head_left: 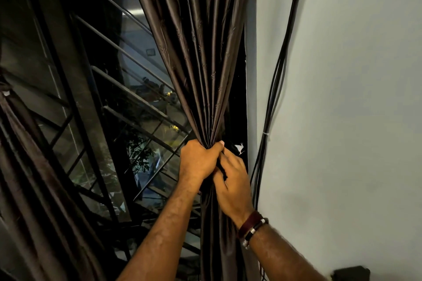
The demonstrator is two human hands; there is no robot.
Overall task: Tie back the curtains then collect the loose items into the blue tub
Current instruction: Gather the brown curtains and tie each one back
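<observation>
Curtain: the dark brown curtain (201, 57) hangs at the right of the window, beside the white wall (354, 98), its folds drawn into one tight bunch so it can be bound
Left hand: the left hand (197, 159) is wrapped round the gathered waist of the cloth, fingers (217, 147) curled tight, pinning the pleats together
Right hand: the right hand (233, 180) sits just below and right of it, touching it, fingers tucked into the folds; whether they hold a tie I cannot tell
Other curtain: a second curtain (34, 178) hangs at the near left, seemingly already cinched
Cables: black cables (277, 80) run down the wall just right of the bunch
Blue tub: not in view, so collecting looks not yet begun
</observation>
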